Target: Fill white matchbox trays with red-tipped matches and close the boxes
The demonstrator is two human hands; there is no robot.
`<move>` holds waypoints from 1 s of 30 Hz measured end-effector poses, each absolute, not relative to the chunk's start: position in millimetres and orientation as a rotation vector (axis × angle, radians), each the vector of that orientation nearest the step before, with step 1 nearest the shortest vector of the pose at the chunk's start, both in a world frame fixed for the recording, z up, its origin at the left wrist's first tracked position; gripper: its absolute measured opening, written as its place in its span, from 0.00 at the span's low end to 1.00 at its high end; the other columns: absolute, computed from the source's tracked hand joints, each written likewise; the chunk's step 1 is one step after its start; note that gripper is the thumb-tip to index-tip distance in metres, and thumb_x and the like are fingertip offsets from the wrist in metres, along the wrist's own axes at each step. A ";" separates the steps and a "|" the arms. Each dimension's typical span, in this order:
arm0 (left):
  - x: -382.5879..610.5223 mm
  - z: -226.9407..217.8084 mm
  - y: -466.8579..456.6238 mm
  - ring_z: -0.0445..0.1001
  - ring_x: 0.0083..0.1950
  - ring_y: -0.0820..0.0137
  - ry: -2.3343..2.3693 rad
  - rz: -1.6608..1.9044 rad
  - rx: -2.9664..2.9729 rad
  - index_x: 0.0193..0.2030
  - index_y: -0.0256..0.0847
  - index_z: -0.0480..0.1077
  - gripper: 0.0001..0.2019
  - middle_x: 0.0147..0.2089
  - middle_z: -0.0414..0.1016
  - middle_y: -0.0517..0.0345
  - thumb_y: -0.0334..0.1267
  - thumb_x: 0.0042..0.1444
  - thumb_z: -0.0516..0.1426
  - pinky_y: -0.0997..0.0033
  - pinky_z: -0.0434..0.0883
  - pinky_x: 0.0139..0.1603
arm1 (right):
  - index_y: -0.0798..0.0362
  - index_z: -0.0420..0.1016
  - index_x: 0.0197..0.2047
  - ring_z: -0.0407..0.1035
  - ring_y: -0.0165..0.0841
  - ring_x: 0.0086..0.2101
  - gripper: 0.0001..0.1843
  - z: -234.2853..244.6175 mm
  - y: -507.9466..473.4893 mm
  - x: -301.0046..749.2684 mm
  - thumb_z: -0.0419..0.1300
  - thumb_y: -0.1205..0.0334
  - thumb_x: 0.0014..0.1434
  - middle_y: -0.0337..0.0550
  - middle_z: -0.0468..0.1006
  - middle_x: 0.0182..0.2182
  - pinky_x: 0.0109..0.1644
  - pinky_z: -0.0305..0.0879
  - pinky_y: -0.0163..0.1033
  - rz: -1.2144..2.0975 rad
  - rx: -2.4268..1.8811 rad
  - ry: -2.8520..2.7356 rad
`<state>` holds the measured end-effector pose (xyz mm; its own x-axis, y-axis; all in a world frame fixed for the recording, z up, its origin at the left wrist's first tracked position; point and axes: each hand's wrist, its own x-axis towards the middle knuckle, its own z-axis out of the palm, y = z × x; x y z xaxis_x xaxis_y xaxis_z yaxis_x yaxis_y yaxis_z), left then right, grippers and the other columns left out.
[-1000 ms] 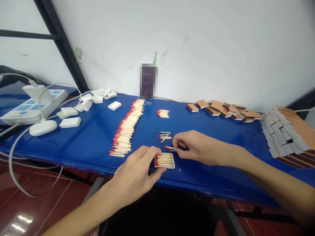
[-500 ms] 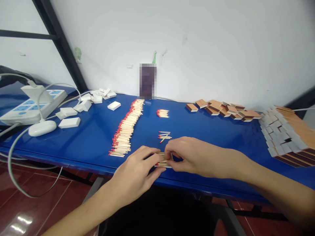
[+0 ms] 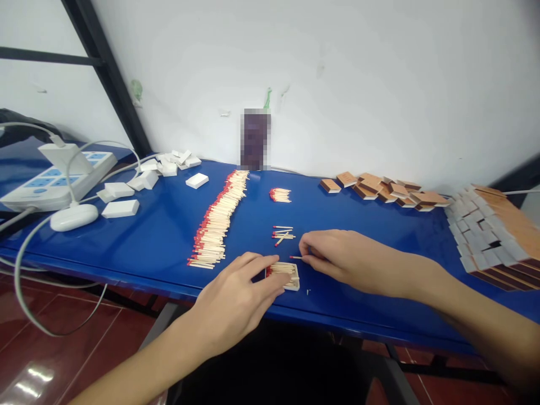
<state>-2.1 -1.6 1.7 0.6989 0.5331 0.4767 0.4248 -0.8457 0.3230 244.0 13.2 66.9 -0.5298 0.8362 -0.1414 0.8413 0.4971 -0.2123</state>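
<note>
In front of me at the table's near edge lies a small white matchbox tray (image 3: 297, 286) filled with red-tipped matches. My left hand (image 3: 240, 295) steadies it from the left, index finger along the far side and another finger across the matches; the thumb is mostly hidden. Just right of and beyond the tray, my right hand (image 3: 352, 261) pinches a single match (image 3: 296, 257) between thumb and forefinger, its red head pointing left. Beyond the tray lie several loose matches (image 3: 283, 235), some crossed. Farther back is a small neat bundle of matches (image 3: 280, 195).
A long row of matches (image 3: 217, 225) runs up the blue table (image 3: 253, 225) on the left. White trays (image 3: 197, 180) lie scattered at the back left near a power strip (image 3: 54, 180) with cables. Brown matchboxes (image 3: 371, 183) are heaped at the back right, beside a stacked block of boxes (image 3: 485, 236).
My right hand has lifted away from the tray, up and to the right, and now has a match in its pinch. More of the tray shows; my left hand stays at it.
</note>
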 end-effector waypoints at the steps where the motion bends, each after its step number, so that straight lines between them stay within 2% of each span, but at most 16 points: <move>1: -2.4 0.8 -1.5 0.71 0.55 0.56 0.776 0.854 2.719 0.53 0.41 0.72 0.10 0.59 0.70 0.46 0.31 0.69 0.53 0.51 0.74 0.55 | 0.50 0.65 0.34 0.66 0.32 0.30 0.10 69.6 12.1 243.0 0.50 0.60 0.68 0.41 0.76 0.34 0.32 0.56 0.38 -0.406 1.516 2.721; 5: -2.4 -1.9 -1.9 0.72 0.54 0.59 0.780 0.938 2.665 0.53 0.40 0.70 0.09 0.59 0.70 0.48 0.33 0.68 0.55 0.55 0.75 0.54 | 0.51 0.65 0.34 0.65 0.31 0.30 0.11 77.8 8.2 234.3 0.50 0.58 0.68 0.39 0.75 0.32 0.33 0.56 0.37 -0.499 1.495 2.785; 10: -1.5 0.9 -3.2 0.74 0.52 0.60 0.872 0.914 2.514 0.58 0.42 0.61 0.19 0.53 0.72 0.53 0.31 0.64 0.61 0.59 0.77 0.49 | 0.52 0.66 0.34 0.64 0.30 0.29 0.11 75.6 6.0 214.4 0.52 0.58 0.67 0.40 0.75 0.33 0.32 0.53 0.36 -0.596 1.409 2.762; 14: -1.0 0.7 -1.3 0.73 0.51 0.62 0.843 0.892 2.508 0.51 0.43 0.64 0.12 0.51 0.72 0.56 0.31 0.64 0.60 0.59 0.76 0.50 | 0.52 0.66 0.32 0.63 0.29 0.28 0.10 74.9 7.1 208.2 0.53 0.59 0.65 0.39 0.75 0.31 0.30 0.51 0.36 -0.545 1.419 2.770; 19: -0.2 -3.8 0.1 0.73 0.52 0.60 0.828 0.938 2.571 0.45 0.41 0.66 0.07 0.54 0.71 0.53 0.31 0.64 0.61 0.58 0.75 0.52 | 0.52 0.65 0.33 0.63 0.30 0.29 0.07 73.9 27.1 219.8 0.52 0.64 0.64 0.40 0.75 0.32 0.32 0.51 0.37 -0.235 1.569 2.759; 22: -0.5 -3.7 -0.9 0.73 0.50 0.62 0.845 0.927 2.553 0.46 0.41 0.66 0.08 0.53 0.71 0.54 0.31 0.64 0.61 0.60 0.76 0.52 | 0.52 0.68 0.39 0.67 0.33 0.33 0.04 68.1 40.9 226.4 0.53 0.62 0.64 0.42 0.76 0.36 0.34 0.54 0.37 -0.205 1.582 2.734; 25: -1.2 -1.8 -1.6 0.73 0.51 0.62 0.843 0.910 2.544 0.47 0.41 0.66 0.09 0.53 0.71 0.53 0.30 0.63 0.61 0.60 0.75 0.52 | 0.51 0.69 0.44 0.71 0.36 0.38 0.07 62.2 47.2 227.9 0.52 0.60 0.67 0.43 0.77 0.42 0.37 0.57 0.38 -0.229 1.536 2.753; 30: -2.3 -0.9 -1.4 0.73 0.51 0.62 0.835 0.919 2.542 0.48 0.41 0.66 0.10 0.53 0.71 0.53 0.29 0.63 0.61 0.60 0.75 0.53 | 0.51 0.69 0.44 0.72 0.38 0.40 0.10 58.5 48.9 225.8 0.49 0.58 0.70 0.45 0.78 0.42 0.38 0.58 0.39 -0.229 1.522 2.715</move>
<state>-2.3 -1.4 -0.9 0.6242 0.6176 0.4785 0.4179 -0.7814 0.4634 225.8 48.9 58.5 -0.5244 0.8467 -0.0898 0.8498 0.5138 -0.1173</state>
